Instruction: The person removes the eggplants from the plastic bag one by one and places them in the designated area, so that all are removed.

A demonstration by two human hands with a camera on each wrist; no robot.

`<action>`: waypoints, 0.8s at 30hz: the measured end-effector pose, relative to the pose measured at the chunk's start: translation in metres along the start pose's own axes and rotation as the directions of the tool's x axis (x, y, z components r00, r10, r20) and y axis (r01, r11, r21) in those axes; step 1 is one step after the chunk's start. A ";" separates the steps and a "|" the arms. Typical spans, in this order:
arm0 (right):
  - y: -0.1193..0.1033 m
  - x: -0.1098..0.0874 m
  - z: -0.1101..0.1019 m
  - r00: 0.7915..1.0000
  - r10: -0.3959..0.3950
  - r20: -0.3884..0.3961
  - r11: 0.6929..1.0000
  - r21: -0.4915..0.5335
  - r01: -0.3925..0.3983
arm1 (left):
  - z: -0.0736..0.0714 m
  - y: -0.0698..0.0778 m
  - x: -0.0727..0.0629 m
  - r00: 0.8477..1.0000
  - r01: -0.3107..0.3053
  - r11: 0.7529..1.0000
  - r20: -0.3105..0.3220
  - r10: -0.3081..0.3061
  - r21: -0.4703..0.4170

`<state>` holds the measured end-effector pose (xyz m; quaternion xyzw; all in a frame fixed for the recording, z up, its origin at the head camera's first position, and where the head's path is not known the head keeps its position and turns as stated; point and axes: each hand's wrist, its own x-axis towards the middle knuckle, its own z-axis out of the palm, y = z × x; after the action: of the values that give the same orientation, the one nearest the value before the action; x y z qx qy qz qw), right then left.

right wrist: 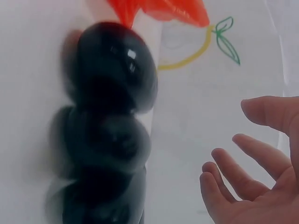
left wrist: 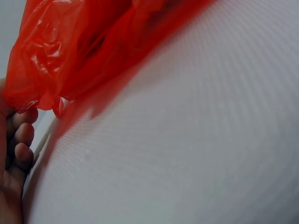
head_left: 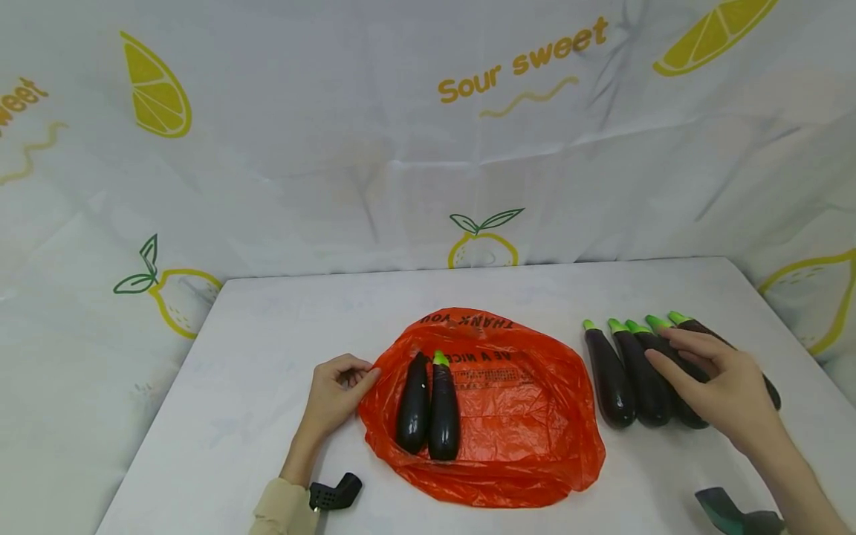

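A red plastic bag (head_left: 528,423) lies spread with its mouth facing up, its rim bunched in folds. Two dark eggplants, a left one (head_left: 412,405) and a green-tipped one (head_left: 444,412), lie side by side in its left part. My left hand (head_left: 336,392) pinches the bag's left rim; the left wrist view shows the other fingers curled below the red plastic (left wrist: 51,60). Over the row of eggplants (head_left: 610,379) on the right, my right hand (head_left: 732,390) hovers with thumb and fingers apart. Its spread fingers (right wrist: 247,184) hold nothing in the right wrist view.
Several eggplants make up the right row, their green stem ends toward the back. The white table (head_left: 267,357) meets a white cloth (head_left: 321,186) printed with lemons at the back. Black wrist straps (head_left: 336,492) show at the front.
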<state>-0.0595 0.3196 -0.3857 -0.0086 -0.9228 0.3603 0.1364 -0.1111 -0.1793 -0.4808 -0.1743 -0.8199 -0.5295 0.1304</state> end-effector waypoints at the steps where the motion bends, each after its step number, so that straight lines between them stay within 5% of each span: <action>1: -0.003 0.000 0.002 1.000 -0.012 -0.002 1.000 0.011 0.012 | 0.000 0.000 0.000 1.000 0.000 1.000 0.000 0.000 -0.002; 17: -0.057 -0.008 0.038 0.986 -0.157 0.060 0.975 0.165 0.146 | -0.001 0.001 0.001 1.000 0.006 1.000 0.002 -0.006 -0.019; 24: -0.075 -0.012 0.056 0.978 -0.162 0.132 0.976 0.170 0.139 | 0.000 -0.001 0.002 1.000 -0.016 1.000 -0.006 0.016 -0.017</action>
<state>-0.0560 0.2251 -0.3781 0.0987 -0.8964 0.4212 0.0960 -0.1130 -0.1790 -0.4806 -0.1804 -0.8135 -0.5360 0.1355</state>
